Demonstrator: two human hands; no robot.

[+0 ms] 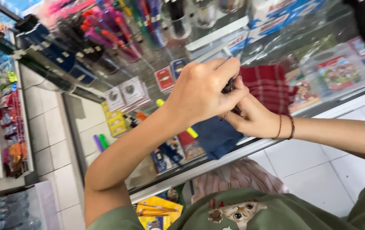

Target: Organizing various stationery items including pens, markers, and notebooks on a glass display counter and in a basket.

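Risk: small dark object clenched in our left hand and right hand could slip, striking glass-topped table.

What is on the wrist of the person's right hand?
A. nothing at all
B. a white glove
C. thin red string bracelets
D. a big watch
C: thin red string bracelets circle the wrist of the right hand, which meets the left hand around a small dark object above the glass display case.
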